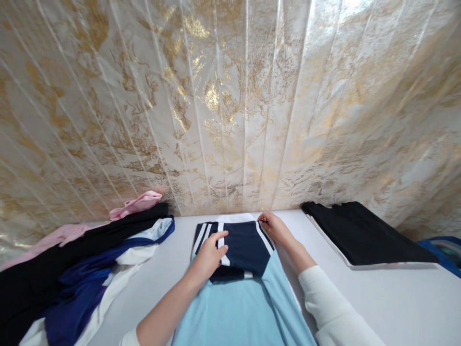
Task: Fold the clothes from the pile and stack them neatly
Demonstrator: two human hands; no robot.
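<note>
A light blue shirt (237,312) with a dark navy part (245,242) crossed by white stripes lies on the white table in front of me. Its navy part is folded across the far end. My left hand (212,252) rests on the left side of the navy fabric, thumb and forefinger apart, with the other fingers partly hidden. At the far right corner of the navy part, my right hand (275,228) pinches the fabric edge between its fingertips.
On the left is a loose heap of clothes (82,264) in pink, black, blue and white. A flat folded black garment (363,235) lies over a white one at right, with a blue item (442,250) beyond it. A gold-patterned curtain (230,105) hangs along the table's (403,298) far edge.
</note>
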